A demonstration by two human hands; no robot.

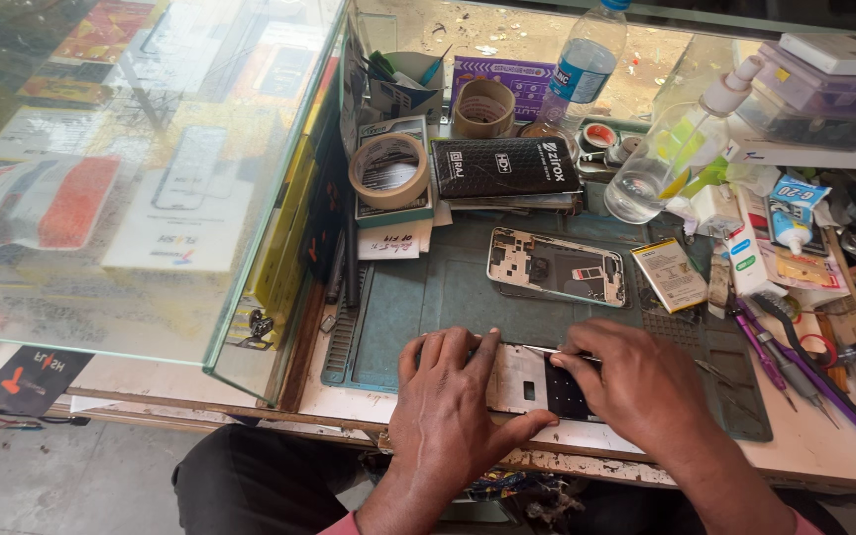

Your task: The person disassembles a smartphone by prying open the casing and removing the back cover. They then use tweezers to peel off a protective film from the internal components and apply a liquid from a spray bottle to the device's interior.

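A flat phone panel (537, 384), silver with a dark section, lies at the near edge of a grey-green repair mat (448, 287). My left hand (453, 401) presses flat on its left end, fingers spread and thumb along the near edge. My right hand (641, 386) rests on the panel's right side and pinches a thin metal tool (547, 350) whose tip points left along the panel's far edge. Farther back on the mat lies an opened phone frame (555, 266) with its insides showing.
A phone battery (671, 274) lies right of the frame. Tape rolls (388, 170), small boxes, a water bottle (587, 59) and a clear pump bottle (671, 159) crowd the back. Purple-handled tools (795, 367) and glue tubes sit at right. A glass display case (151, 178) fills the left.
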